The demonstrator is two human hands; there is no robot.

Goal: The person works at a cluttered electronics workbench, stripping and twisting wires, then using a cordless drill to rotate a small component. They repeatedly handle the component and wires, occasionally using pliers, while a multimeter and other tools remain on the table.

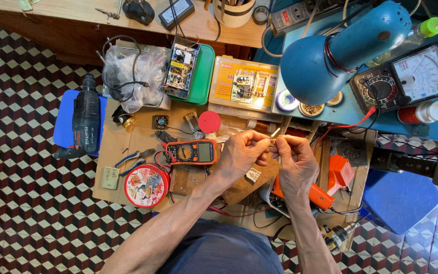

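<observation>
**Both hands pinch a small metal part at frame centre**

Left hand [240, 152] and right hand [294, 161] meet at frame centre, fingertips close together; both sets of fingers are narrowed onto one small metal component [275, 134], silvery tip poking up between them; what kind of part it is cannot be told, too small; held in the air above the cluttered cardboard work surface [115, 152], not resting on anything.

Just left of the left hand: orange-and-black digital multimeter [192, 151] lying flat, red lead trailing off; below-left of it a round red tin [146, 185] with a picture lid; blue-handled pliers [133, 158] beside the tin; red round cap [209, 122] above the meter.

Upper centre: open circuit board [181, 66] on a green box [203, 76]; clear plastic parts box [244, 86] with yellow insert to its right; crumpled plastic bag [128, 71] with cables to its left.

Upper right: blue desk lamp [330, 50] over a blue tabletop [381, 114]; analog multimeter [411, 76] at far right; solder spool [286, 100] under the lamp shade.

Left of frame: dark power drill [84, 119] on a blue case [64, 122], on the patterned tile floor [26, 193]; orange tool [325, 195] just right of the right wrist.
</observation>
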